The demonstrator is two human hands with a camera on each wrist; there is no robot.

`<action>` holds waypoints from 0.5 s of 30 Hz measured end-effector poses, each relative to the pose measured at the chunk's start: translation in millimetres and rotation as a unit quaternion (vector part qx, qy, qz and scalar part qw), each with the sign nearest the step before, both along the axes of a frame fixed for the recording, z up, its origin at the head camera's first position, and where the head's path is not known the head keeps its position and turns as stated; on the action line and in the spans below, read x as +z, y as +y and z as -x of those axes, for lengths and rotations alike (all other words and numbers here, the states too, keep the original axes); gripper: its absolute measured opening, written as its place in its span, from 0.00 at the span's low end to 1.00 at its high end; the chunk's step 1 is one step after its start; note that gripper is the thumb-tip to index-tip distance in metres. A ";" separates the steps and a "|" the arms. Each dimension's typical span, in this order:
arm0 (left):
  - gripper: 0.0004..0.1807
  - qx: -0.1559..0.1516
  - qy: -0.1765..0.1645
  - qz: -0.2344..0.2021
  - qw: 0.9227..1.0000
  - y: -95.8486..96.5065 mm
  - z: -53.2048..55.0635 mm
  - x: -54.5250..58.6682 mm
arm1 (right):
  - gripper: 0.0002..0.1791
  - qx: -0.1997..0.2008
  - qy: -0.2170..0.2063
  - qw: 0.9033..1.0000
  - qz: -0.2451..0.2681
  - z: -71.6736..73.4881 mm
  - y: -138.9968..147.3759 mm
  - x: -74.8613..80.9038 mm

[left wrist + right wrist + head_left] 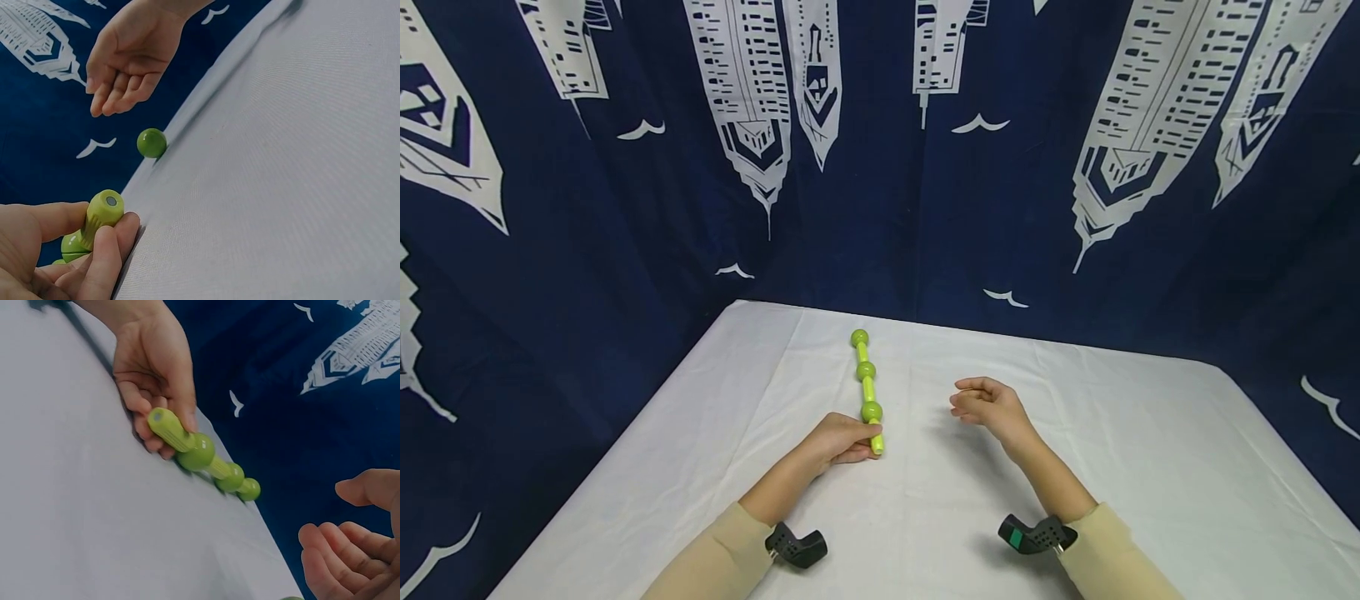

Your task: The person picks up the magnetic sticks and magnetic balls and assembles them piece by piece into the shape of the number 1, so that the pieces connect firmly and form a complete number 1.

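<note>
A chain of light green rods and darker green balls (866,370) extends away from me over the white table. My left hand (842,439) pinches its near rod (100,219) between thumb and fingers. That rod's free end shows a small grey disc (111,201). Three balls follow in line, the far one (249,489) at the chain's tip. To the right, my right hand (992,411) is held above the cloth, fingers loosely bent and holding nothing. A separate green ball (151,143) sits on the table below the right hand; in the head view it is hidden.
A white cloth (1112,433) covers the table, with light creases. Beyond its far edge hangs a dark blue curtain (880,225) printed with white buildings and birds. Each wrist wears a black camera, the left one (797,547) and the right one (1036,534).
</note>
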State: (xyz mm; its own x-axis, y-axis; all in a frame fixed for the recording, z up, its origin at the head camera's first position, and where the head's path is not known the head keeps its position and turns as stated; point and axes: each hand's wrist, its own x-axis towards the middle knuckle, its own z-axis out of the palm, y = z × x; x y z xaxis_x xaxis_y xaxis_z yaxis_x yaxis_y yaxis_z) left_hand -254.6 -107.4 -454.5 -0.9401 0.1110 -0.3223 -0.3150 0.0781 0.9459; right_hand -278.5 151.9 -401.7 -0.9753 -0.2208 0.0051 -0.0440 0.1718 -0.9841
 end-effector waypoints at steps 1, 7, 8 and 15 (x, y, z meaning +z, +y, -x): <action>0.16 0.000 0.001 0.000 1.000 -0.1 0.1 -0.2 | 0.23 -0.006 -0.001 1.000 -0.004 1.9 1.9 1.2; 0.16 -0.004 0.005 -0.002 1.000 -0.4 -0.5 0.5 | 0.24 -0.048 0.000 0.998 -0.028 12.6 12.3 5.3; 0.16 -0.004 0.005 -0.002 1.000 -0.4 -0.6 0.7 | 0.24 -0.055 0.002 0.998 -0.029 14.4 14.0 4.7; 0.16 -0.004 0.008 -0.002 1.000 -0.2 -1.6 1.2 | 0.24 -0.099 0.004 0.995 -0.031 24.6 23.7 -5.9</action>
